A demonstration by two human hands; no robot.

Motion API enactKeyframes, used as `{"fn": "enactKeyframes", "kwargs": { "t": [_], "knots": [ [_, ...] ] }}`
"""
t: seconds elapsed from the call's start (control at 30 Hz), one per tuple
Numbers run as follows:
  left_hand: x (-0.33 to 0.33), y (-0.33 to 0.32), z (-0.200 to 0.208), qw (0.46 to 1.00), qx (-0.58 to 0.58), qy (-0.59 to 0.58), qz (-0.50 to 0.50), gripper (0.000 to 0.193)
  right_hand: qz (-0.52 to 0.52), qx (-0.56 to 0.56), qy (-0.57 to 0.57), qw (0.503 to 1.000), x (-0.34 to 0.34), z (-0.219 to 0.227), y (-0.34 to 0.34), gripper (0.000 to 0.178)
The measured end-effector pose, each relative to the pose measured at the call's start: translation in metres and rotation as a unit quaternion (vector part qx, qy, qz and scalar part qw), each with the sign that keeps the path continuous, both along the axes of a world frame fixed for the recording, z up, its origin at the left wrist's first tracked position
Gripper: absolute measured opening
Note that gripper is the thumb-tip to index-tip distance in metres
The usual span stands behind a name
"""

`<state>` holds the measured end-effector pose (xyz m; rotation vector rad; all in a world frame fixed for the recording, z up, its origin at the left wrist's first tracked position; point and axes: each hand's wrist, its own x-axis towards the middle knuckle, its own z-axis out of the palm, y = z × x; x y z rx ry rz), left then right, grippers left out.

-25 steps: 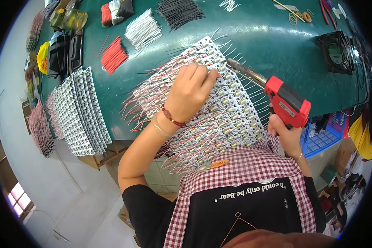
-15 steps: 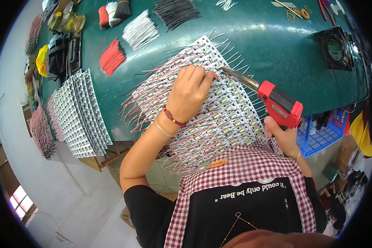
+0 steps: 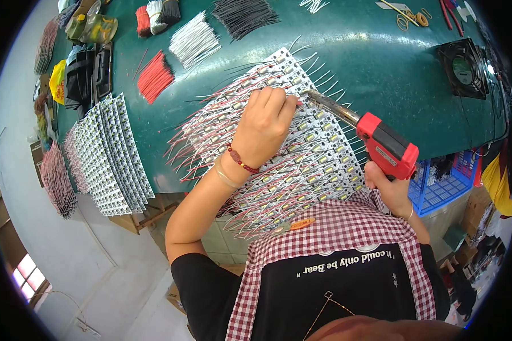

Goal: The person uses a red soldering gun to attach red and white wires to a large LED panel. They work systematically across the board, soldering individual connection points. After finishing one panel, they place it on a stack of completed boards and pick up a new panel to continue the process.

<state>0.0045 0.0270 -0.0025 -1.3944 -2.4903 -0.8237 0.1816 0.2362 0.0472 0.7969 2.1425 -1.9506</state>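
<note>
left hand (image 3: 264,128) pinching red wire (image 3: 297,103) on board (image 3: 301,153) | right hand (image 3: 388,187) gripping soldering gun (image 3: 381,142) | hold wire still, tip touching joint only

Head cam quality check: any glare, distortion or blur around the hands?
Head view: strong fisheye, the green table edge bows and a black vignette rings the frame; soft overhead glare streaks the tabletop; left hand on the LED strip panel and right hand gripping the red soldering gun look sharp.

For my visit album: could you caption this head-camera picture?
Left hand pins a red wire on white LED boards while the right hand brings a red soldering gun to it.
</note>
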Motion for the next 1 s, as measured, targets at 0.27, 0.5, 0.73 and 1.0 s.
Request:
{"fn": "enactKeyframes", "kwargs": {
  "t": [0.27,0.5,0.73,1.0],
  "knots": [
    [-0.001,-0.001,0.0,1.0,-0.007,0.011,-0.002,0.023,0.012,0.034,0.014,0.999,0.002,-0.008,0.002,0.018],
    [-0.003,-0.003,0.0,1.0,-0.019,0.009,-0.013,0.02,-0.035,-0.033,-0.033,0.998,0.002,0.002,0.0,0.013],
    [-0.006,-0.003,-0.003,1.0,0.011,0.009,-0.011,0.024,-0.019,-0.034,-0.01,0.999,0.002,0.0,0.002,0.013],
    [-0.005,-0.003,-0.007,1.0,0.029,0.002,-0.009,0.023,0.026,0.018,0.0,0.999,0.0,-0.001,0.0,0.012]
  ]
}}
